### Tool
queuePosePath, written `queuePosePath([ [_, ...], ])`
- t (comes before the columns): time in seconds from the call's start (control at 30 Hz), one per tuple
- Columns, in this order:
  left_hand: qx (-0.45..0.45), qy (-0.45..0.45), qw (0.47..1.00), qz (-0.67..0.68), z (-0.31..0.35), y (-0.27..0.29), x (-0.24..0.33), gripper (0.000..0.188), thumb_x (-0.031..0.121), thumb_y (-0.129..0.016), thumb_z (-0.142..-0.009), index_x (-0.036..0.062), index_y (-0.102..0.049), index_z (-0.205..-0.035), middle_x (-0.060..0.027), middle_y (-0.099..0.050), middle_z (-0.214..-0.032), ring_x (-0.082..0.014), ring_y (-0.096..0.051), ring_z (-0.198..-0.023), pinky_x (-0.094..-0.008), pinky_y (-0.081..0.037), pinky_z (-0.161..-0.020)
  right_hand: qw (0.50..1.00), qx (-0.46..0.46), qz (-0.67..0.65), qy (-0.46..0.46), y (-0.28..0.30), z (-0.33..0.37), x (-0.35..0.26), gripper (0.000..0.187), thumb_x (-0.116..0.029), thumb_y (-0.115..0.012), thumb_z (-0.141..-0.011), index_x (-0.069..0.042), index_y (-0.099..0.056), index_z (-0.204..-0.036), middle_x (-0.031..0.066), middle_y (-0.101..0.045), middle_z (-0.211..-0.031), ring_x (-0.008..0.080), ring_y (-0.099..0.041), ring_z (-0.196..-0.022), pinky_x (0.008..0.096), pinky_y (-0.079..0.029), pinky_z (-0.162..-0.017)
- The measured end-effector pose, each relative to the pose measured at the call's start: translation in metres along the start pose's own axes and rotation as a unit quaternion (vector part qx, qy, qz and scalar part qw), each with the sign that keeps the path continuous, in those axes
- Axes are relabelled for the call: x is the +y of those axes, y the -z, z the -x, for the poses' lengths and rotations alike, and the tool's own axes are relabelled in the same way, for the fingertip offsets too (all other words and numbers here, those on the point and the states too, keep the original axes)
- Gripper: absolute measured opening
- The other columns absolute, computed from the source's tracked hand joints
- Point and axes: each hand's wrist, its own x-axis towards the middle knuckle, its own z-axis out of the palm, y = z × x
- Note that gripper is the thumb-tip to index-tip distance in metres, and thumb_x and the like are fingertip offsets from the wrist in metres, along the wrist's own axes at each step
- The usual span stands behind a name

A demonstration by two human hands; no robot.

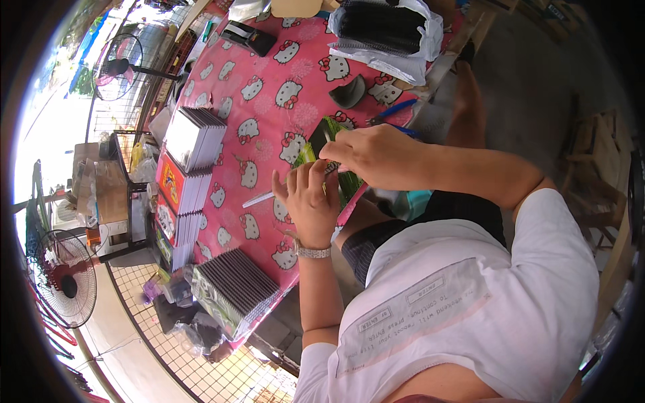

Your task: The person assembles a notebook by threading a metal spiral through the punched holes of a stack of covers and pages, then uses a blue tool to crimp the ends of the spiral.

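Observation:
A notebook with a green and black cover is at the table's near edge, partly hidden by my hands. My left hand, a metal watch on its wrist, holds the notebook's edge with its fingers partly bent. My right hand is closed in a pinch over the same edge, close to the left fingertips. What it pinches is too small to make out. A thin white strip sticks out to the left of my left hand. Just beyond my right hand lie blue-handled pliers.
Notebook stacks line the table's left side, with another stack at the near left corner. A dark curved piece, a black tape dispenser and black binding coils in white wrapping lie farther back. Fans stand left.

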Motion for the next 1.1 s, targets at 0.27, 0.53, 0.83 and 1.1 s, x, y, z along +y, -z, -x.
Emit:
queuePosePath([
  [0.27, 0.006, 0.009, 1.0, 0.023, -0.002, 0.005, 0.0, 0.017, 0.02, -0.067, -0.086, 0.011, -0.063, -0.1, -0.0033, -0.064, -0.097, -0.0242, -0.059, -0.098, -0.0525, -0.029, -0.107, 0.996, 0.016, -0.081, -0.02, -0.023, 0.005, 0.01, 0.024, -0.015, -0.071, -0.082, -0.008, -0.061, -0.102, 0.0069, -0.056, -0.095, 0.0243, -0.064, -0.092, 0.0336, -0.055, -0.072],
  [0.53, 0.02, 0.008, 0.999, 0.029, 0.002, 0.002, -0.002, 0.025, 0.019, -0.067, -0.085, 0.0108, -0.06, -0.108, -0.0043, -0.063, -0.097, -0.0253, -0.059, -0.098, -0.0505, -0.031, -0.104, 0.994, 0.061, -0.085, 0.011, -0.011, -0.001, 0.003, 0.024, -0.015, -0.067, -0.088, -0.008, -0.062, -0.11, 0.0064, -0.055, -0.094, 0.0278, -0.067, -0.084, 0.0343, -0.056, -0.069],
  [0.83, -0.003, -0.012, 0.999, 0.034, 0.005, 0.004, -0.006, 0.031, 0.016, -0.067, -0.084, 0.0109, -0.058, -0.113, -0.0049, -0.063, -0.103, -0.0258, -0.058, -0.103, -0.0536, -0.025, -0.111, 0.998, 0.012, -0.064, -0.009, -0.006, -0.001, -0.004, 0.031, -0.015, -0.058, -0.097, -0.003, -0.051, -0.125, 0.018, -0.067, -0.078, 0.0303, -0.071, -0.079, 0.0396, -0.055, -0.067],
  [1.1, -0.026, -0.033, 0.997, 0.072, 0.009, 0.005, -0.017, 0.024, 0.013, -0.066, -0.084, 0.0118, -0.06, -0.107, -0.0043, -0.065, -0.104, -0.027, -0.06, -0.105, -0.0562, -0.021, -0.112, 0.977, 0.06, -0.075, -0.193, -0.097, -0.032, 0.13, 0.043, -0.025, -0.061, -0.094, -0.004, -0.046, -0.129, 0.0267, -0.057, -0.124, 0.0258, -0.062, -0.116, 0.0446, -0.053, -0.089],
])
